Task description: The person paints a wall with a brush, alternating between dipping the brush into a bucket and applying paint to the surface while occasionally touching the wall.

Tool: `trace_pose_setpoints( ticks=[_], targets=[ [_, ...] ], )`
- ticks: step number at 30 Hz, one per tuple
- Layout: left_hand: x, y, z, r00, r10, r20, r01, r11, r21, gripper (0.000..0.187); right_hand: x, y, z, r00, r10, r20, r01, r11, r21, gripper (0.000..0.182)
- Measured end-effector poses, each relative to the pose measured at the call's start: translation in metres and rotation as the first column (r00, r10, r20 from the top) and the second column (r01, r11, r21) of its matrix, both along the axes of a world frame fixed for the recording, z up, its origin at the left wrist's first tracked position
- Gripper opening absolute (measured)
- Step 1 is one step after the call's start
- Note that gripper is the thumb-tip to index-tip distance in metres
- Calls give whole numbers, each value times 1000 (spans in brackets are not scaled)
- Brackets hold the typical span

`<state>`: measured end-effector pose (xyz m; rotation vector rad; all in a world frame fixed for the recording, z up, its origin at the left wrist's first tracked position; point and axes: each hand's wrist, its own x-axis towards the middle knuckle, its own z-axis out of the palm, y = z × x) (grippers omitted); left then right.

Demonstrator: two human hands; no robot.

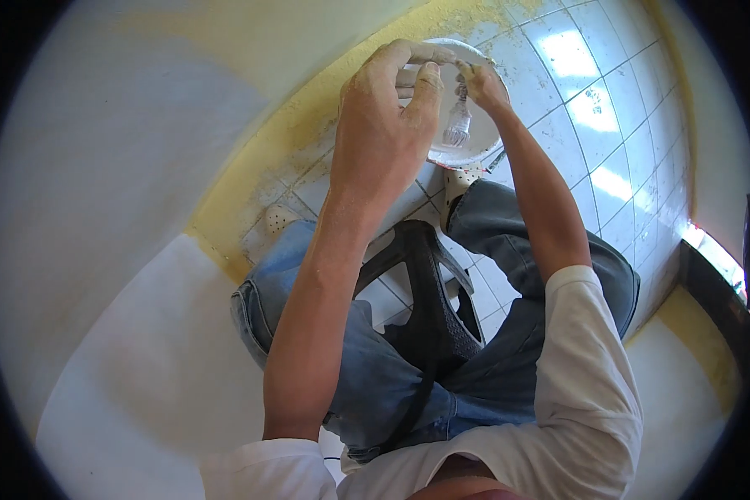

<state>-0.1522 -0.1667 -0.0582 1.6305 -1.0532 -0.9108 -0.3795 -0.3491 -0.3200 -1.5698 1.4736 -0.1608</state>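
Observation:
My right hand (484,86) is closed round the handle of a paintbrush (457,127), whose bristles point down toward me and are coated white. Beneath the brush is a round white bucket (493,142) with white material inside. My left hand (387,112) is raised closer to the camera, overlapping the bucket's left side in this view. Its fingers are bent with the thumb apart from the palm, and nothing shows between them. The left fingertips carry a whitish coating and appear right beside the right hand's fingers.
A black openwork plastic seat or stand (429,292) is between my jeans-covered legs (375,367). White tiles (558,150) cover the floor, with yellowish smears (262,158) along the wall's base. A pale wall (142,167) rises at left. My perforated light shoes (282,217) flank the near side.

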Motion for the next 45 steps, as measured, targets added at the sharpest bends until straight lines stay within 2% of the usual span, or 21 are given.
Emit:
trace_pose_setpoints(
  ticks=[2, 4, 5, 7, 8, 10, 12, 14, 17, 20, 21, 24, 27, 31, 32, 36, 42, 43, 45],
  targets=[
    [7, 1, 3, 1000, 0, -5, 0, 998, -66, 24, -10, -3, -4, 971, -208, 121, 206, 978, 34, 58],
    [17, 5, 7, 999, 37, -23, -39, 992, -121, 24, -10, 18, 30, 885, -369, 285, 351, 930, 112, 59],
    [21, 9, 7, 997, 70, -36, -75, 987, -143, 25, -9, 31, 39, 763, -493, 419, 445, 870, 214, 56],
    [34, 16, 11, 984, 164, -62, -174, 962, -209, 26, 9, 59, 61, 403, -687, 605, 535, 713, 453, 47],
    [37, 22, 14, 971, 222, -87, -236, 940, -248, 28, 20, 75, 74, 188, -748, 636, 527, 624, 577, 42],
    [47, 37, 20, 943, 312, -114, -332, 895, -296, 30, 32, 109, 74, -129, -680, 722, 314, 662, 680, 32],
    [51, 55, 27, 916, 385, -113, -401, 865, -302, 32, 71, 148, 97, -306, -702, 643, 341, 550, 762, 27],
    [61, 68, 28, 906, 419, -54, -414, 853, -318, 32, 114, 183, 136, -397, -684, 612, 385, 482, 787, 24],
    [75, 81, 22, 886, 463, -41, -446, 823, -352, 32, 164, 221, 197, -334, -622, 708, 552, 480, 682, 24],
    [77, 98, 10, 861, 507, -36, -477, 783, -399, 31, 183, 248, 224, -103, -535, 838, 700, 560, 444, 24],
    [83, 104, 8, 856, 516, -40, -485, 774, -407, 31, 191, 252, 225, -19, -470, 883, 723, 603, 336, 26],
    [104, 120, 7, 840, 539, -63, -519, 763, -386, 30, 219, 257, 238, 49, -382, 923, 740, 634, 223, 30],
    [115, 124, 11, 827, 555, -89, -547, 758, -357, 28, 234, 254, 253, 125, -379, 917, 744, 648, 166, 29],
    [126, 129, 18, 834, 543, -97, -540, 768, -345, 28, 254, 254, 261, 150, -345, 927, 737, 663, 127, 26],
    [130, 126, 38, 838, 539, -82, -532, 776, -338, 28, 260, 250, 280, 159, -336, 928, 730, 673, 119, 25],
    [144, 133, 40, 843, 531, -90, -528, 781, -333, 28, 289, 243, 303, 154, -297, 942, 735, 672, 92, 21],
    [153, 134, 42, 836, 531, -136, -543, 770, -335, 26, 289, 228, 364, -75, -78, 994, 761, 640, 107, 25],
    [154, 133, 42, 838, 527, -143, -542, 769, -339, 26, 288, 229, 366, -119, -91, 989, 764, 628, 150, 27],
    [153, 133, 46, 838, 524, -155, -544, 774, -325, 25, 288, 230, 346, -79, -112, 991, 749, 649, 133, 27]
  ],
)
